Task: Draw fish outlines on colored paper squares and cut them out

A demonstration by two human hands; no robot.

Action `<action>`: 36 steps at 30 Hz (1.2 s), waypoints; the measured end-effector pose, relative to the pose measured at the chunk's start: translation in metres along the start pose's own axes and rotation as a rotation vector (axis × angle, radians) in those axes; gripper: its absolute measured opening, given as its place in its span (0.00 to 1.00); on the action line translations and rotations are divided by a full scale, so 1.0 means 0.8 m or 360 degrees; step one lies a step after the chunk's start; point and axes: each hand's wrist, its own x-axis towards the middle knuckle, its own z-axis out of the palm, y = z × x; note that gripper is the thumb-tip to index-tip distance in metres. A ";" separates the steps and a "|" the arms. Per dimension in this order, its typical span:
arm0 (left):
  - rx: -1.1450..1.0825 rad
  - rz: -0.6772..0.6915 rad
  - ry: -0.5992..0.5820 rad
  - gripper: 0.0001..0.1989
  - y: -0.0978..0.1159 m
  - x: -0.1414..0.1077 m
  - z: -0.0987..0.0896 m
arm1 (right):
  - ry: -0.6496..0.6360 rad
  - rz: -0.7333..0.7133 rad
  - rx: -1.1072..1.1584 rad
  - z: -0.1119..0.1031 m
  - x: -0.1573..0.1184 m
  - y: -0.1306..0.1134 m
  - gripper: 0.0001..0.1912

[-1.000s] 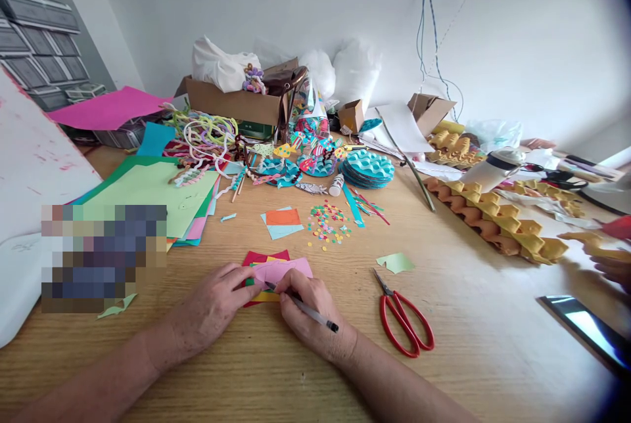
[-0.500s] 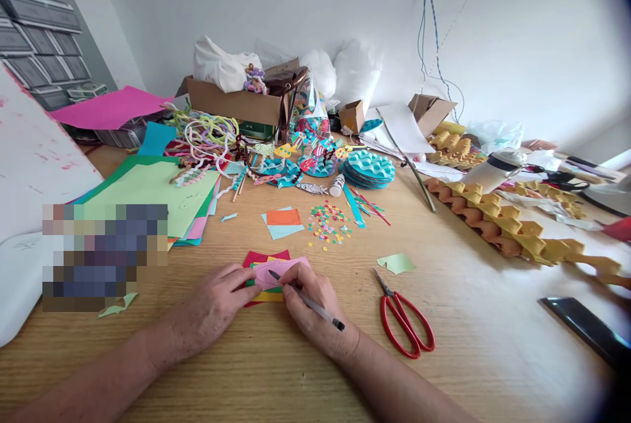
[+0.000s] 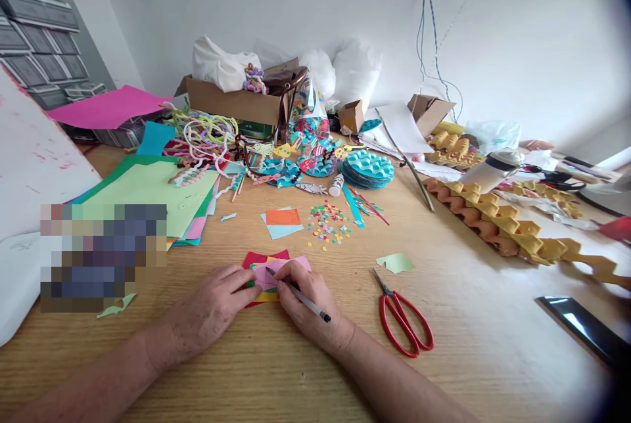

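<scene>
A small stack of coloured paper pieces lies on the wooden table, with a pink piece (image 3: pixel 266 274) on top and red, yellow and green ones below it. Dark pen lines show on the pink piece. My right hand (image 3: pixel 305 298) is closed around a pen (image 3: pixel 306 302), whose tip meets the pink paper. My left hand (image 3: pixel 217 298) rests at the stack's left side, its fingers stretched out and pressing on the papers, thumb and forefinger apart. Red-handled scissors (image 3: pixel 401 318) lie to the right of my right hand, near a pale green paper scrap (image 3: pixel 396 263).
Beyond the stack are an orange paper (image 3: pixel 282 217) on light blue, scattered paper dots (image 3: pixel 329 221) and wavy blue discs (image 3: pixel 367 169). Large coloured sheets (image 3: pixel 148 193) lie left. On the right are yellow egg-carton strips (image 3: pixel 493 222), a white cup (image 3: pixel 493 169) and a black flat object (image 3: pixel 582 328).
The pen tip and my right hand have shifted slightly left and up across the pink paper. My left hand stays in place on the stack.
</scene>
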 end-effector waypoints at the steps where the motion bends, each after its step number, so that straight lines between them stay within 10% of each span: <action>1: -0.0005 -0.0005 -0.0004 0.15 0.000 0.000 0.000 | 0.0001 0.0006 -0.0002 0.000 0.000 0.000 0.06; 36: 0.0049 0.0008 0.0025 0.15 0.000 0.001 0.001 | 0.0018 0.0124 0.0070 -0.005 -0.007 -0.004 0.08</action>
